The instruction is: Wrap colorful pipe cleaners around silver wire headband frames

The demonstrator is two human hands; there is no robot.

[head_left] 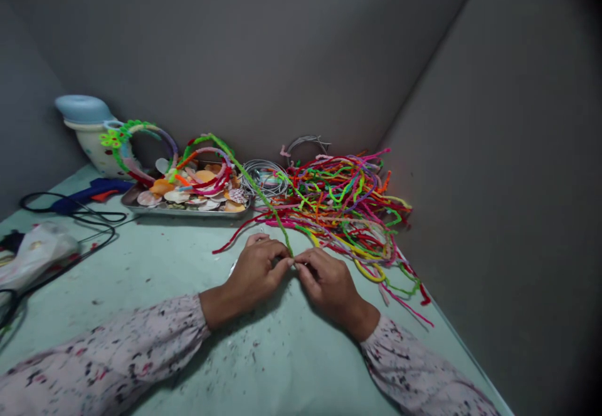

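Note:
A long green pipe cleaner rises from my fingertips and leans up and left toward the tray. My left hand pinches its lower end between thumb and forefinger. Right beside it, my right hand pinches at the same end, its fingertips touching those of the left. A small pale or shiny thing shows behind my left hand, mostly hidden. Just past my hands spreads a tangled heap of colourful pipe cleaners.
A metal tray holds shells, with pipe-cleaner rings on top. Coiled wire sits between tray and heap. To the left are a decorated headband, a white container with a blue lid, a blue glue gun, a black cable and a plastic bag.

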